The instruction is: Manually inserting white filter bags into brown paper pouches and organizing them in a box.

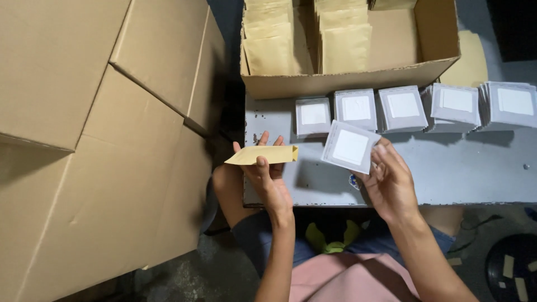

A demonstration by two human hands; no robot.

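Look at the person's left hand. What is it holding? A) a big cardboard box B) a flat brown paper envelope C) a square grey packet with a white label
B: the left hand pinches a flat brown paper envelope, while the right hand holds the square grey packet with a white label.

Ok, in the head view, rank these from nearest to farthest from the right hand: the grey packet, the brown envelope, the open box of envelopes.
1. Grey packet: held in the right hand.
2. Brown envelope: to its left, in the left hand.
3. Open box of envelopes: farther back on the table.

Left hand (267, 172) palm-up (fingers spread); right hand (389, 178) pinching.
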